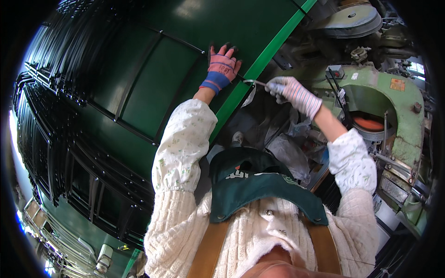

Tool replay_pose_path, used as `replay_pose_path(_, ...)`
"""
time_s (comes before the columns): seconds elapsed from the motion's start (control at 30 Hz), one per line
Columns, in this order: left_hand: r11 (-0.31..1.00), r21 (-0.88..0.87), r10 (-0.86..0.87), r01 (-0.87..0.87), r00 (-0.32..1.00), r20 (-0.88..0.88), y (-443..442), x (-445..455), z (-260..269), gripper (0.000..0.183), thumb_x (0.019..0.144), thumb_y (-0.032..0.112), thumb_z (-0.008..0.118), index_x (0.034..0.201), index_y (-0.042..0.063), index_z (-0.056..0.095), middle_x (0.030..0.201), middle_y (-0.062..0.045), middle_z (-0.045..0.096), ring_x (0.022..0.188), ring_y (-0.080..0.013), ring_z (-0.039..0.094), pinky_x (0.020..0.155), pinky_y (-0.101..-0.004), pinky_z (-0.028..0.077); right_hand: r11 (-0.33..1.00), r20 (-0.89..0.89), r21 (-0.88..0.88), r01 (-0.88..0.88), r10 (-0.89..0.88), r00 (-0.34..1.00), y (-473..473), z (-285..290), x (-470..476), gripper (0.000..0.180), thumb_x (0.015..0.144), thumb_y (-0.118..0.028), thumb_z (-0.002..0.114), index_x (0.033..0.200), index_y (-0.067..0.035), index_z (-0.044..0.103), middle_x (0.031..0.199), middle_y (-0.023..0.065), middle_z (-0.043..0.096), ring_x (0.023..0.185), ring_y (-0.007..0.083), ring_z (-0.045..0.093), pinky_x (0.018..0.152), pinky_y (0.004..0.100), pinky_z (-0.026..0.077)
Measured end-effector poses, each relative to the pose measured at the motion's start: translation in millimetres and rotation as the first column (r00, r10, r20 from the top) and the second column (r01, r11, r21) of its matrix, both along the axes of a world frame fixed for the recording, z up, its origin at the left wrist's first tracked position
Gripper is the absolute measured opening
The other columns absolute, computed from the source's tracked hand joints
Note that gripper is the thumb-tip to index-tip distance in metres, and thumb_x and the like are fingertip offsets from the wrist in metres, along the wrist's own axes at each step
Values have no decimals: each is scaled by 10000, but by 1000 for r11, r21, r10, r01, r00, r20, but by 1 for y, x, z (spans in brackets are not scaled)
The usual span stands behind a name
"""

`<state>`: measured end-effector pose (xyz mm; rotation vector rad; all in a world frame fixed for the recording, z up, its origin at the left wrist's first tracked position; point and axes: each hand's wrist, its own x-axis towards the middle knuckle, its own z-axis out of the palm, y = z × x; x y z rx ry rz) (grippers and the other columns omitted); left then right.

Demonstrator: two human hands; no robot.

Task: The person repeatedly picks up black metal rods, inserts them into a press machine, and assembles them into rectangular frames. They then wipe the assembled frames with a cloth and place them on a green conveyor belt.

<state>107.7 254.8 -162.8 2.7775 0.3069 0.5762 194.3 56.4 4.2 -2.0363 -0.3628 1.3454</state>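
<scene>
My left hand [223, 67], in a pink and blue coated work glove, lies with fingers spread at the end of a black metal frame [139, 69]. The frame, with crossbars and shiny rivet-like heads, rests on a dark green tabletop [194, 83]. My right hand [293, 93], in a striped knit glove, is closed around the handle of a slender metal hand tool [259, 82]. Its curved pale tip reaches the table's bright green edge, close to a dark bar end beside my left hand. Exact contact at the tip cannot be told.
Stacked black metal frames [52, 114] fill the table's left side. On the right stands a green machine [399, 100] with a switch box [336, 72] and a belt pulley [351, 21]. Plastic bags [288, 153] lie below, between table and machine. A white cylindrical object [105, 255] is at lower left.
</scene>
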Motion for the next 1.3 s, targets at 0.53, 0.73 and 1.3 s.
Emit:
replay_pose_path(0.53, 1000, -11, -4, 4, 1000, -15, 3, -2, 6, 233, 834, 296, 585, 814, 89, 691, 1260, -41, 565, 1276, -276, 417, 1060, -616, 222, 883, 904, -144, -446, 301, 305, -10, -50, -24, 140, 856, -199, 619, 902, -74, 665, 759, 148, 654, 713, 336, 633, 609, 408, 503)
replay_pose_path(0.73, 998, -1, -70, 70, 997, -26, 3, -3, 8, 235, 842, 282, 575, 806, 82, 692, 1256, -43, 567, 1244, -279, 442, 1061, -598, 241, 568, 657, -657, -496, 754, -7, 28, -23, -44, 116, 809, -124, 587, 875, -52, 649, 711, 91, 639, 589, 252, 626, 466, 382, 477)
replay_pose_path(1.3, 992, -20, -125, 125, 992, 5, -5, -3, 6, 218, 827, 294, 593, 844, 108, 707, 1182, -70, 585, 1196, -306, 466, 1037, -570, 307, 638, 798, -562, -526, 585, -144, 11, -57, -52, 260, 774, -108, 552, 1006, -11, 618, 631, 79, 621, 589, 220, 650, 443, 395, 476)
